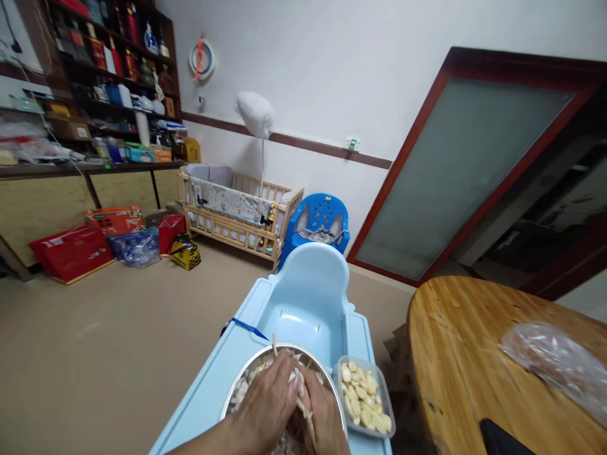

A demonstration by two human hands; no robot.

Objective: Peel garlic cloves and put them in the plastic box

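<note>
Over a metal bowl (337, 397), my left hand (265, 398) and my right hand (323, 407) are closed together around a garlic bulb (296, 375). Only a bit of the whitish bulb and its dry stalk show between the fingers; the rest is hidden. Papery garlic skins (241, 387) fill the part of the bowl that I can see. To the bowl's right, a clear plastic container (389, 414) holds many peeled garlic cloves (363, 398). Both vessels rest on the tray of a light blue child's chair (203, 385).
At the right stands a wooden table (450, 354) with a clear plastic bag (559, 360) and a black object (502, 437). Farther back are a blue chair (322, 208) and a wooden crib (232, 221). Bags and boxes, among them a red bag (73, 253), lie on the floor at left.
</note>
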